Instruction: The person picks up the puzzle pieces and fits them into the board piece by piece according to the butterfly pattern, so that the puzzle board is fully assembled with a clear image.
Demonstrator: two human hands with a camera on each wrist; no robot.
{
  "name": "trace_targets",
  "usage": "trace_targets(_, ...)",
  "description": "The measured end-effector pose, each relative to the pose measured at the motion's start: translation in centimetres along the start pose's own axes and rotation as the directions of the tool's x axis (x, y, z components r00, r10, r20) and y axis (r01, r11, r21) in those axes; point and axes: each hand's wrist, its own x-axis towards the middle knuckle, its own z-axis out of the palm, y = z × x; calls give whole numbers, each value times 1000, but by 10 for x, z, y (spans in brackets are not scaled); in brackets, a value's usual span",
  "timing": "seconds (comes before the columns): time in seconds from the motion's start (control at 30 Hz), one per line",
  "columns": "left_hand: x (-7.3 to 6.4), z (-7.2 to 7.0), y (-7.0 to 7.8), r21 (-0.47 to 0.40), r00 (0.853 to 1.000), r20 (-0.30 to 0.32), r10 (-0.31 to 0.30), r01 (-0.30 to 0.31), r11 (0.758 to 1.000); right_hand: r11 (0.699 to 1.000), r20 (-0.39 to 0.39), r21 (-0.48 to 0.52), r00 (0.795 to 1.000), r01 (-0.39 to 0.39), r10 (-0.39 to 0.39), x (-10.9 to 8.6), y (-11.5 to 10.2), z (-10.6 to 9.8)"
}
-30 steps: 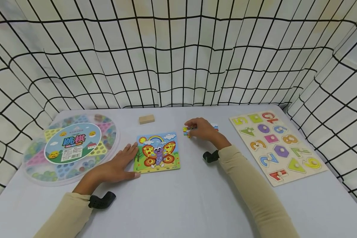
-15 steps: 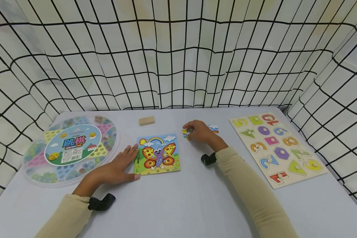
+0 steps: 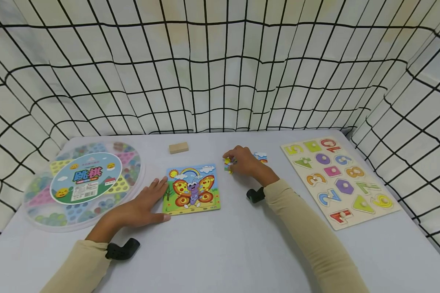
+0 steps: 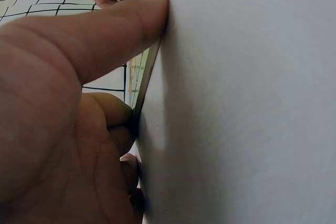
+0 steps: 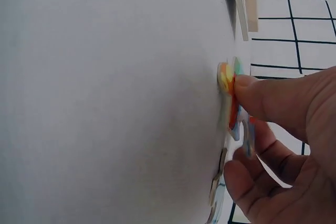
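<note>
A butterfly jigsaw puzzle (image 3: 192, 191) lies flat in the middle of the table in the head view. My left hand (image 3: 139, 209) rests flat along its left side, fingers spread and thumb at the near-left corner. In the left wrist view, that thumb (image 4: 121, 32) touches the puzzle's edge. To the right of the puzzle, my right hand (image 3: 245, 162) pinches a small colourful puzzle piece (image 5: 228, 80) between thumb and fingers, low over the tabletop. More pieces, such as a sky-blue and white one (image 3: 261, 156), lie beside and partly behind that hand.
A round Chinese checkers box (image 3: 88, 179) with marbles stands at the left. A small wooden block (image 3: 178, 147) lies behind the puzzle. On the right is a number-and-shape peg board (image 3: 339, 183). Black netting (image 3: 205, 61) surrounds the table's back and sides.
My right hand has shifted slightly left and nearer with the piece, exposing more of the piece behind it. My left hand stays by the puzzle.
</note>
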Motion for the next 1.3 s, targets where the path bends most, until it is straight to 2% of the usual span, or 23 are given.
trace_targets(0.33, -1, -1, 2, -8, 1000, 2, -1, 1, 1000, 997, -14, 69, 999, 30, -29, -8, -5, -8)
trace_targets(0.6, -1, -2, 2, -20, 1000, 0, 13, -13, 1000, 991, 22, 113, 997, 77, -80, -10, 0, -11)
trace_targets(0.77, 0, -2, 2, -23, 1000, 0, 13, -13, 1000, 988, 19, 125, 995, 92, -95, -8, -1, -12)
trace_targets(0.9, -1, -1, 2, -15, 1000, -5, 0, 0, 1000, 984, -3, 134, 993, 121, -121, -4, -6, -12)
trace_targets(1.1, -1, -1, 0, -24, 1000, -10, 15, -15, 1000, 975, -58, 159, 987, 158, -150, -2, -15, -12)
trace_targets(1.3, -2, -1, -1, -26, 1000, -8, 13, -14, 1000, 967, -51, 206, 989, 149, -142, 2, -27, -12)
